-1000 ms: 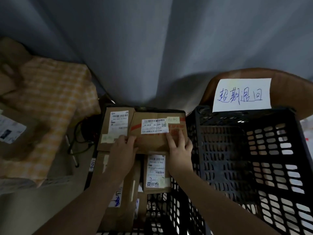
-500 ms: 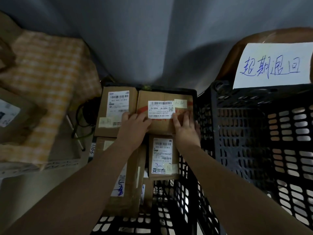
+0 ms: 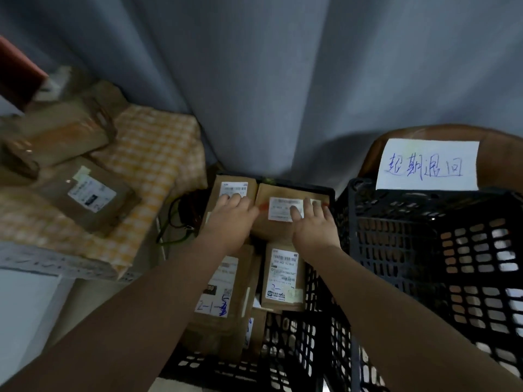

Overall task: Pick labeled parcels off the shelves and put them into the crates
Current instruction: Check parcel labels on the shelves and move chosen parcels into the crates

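Several brown labeled parcels lie in a black lattice crate below me. At its far end a parcel with red tape lies beside another labeled parcel. My right hand lies flat on the red-taped parcel, fingers spread over its white label. My left hand rests flat on the neighbouring parcel, fingertips on its label. Nearer me are a small parcel and a long parcel marked in blue pen.
A second, taller black crate stands to the right, with a handwritten paper sign on a brown chair back behind it. On the left, a shelf with a checked cloth carries more parcels. A grey curtain hangs behind.
Both hands have slid from the near edge of the red-taped parcel further up: the right now covers its label, the left has shifted onto the neighbouring parcel. The view has tilted up.
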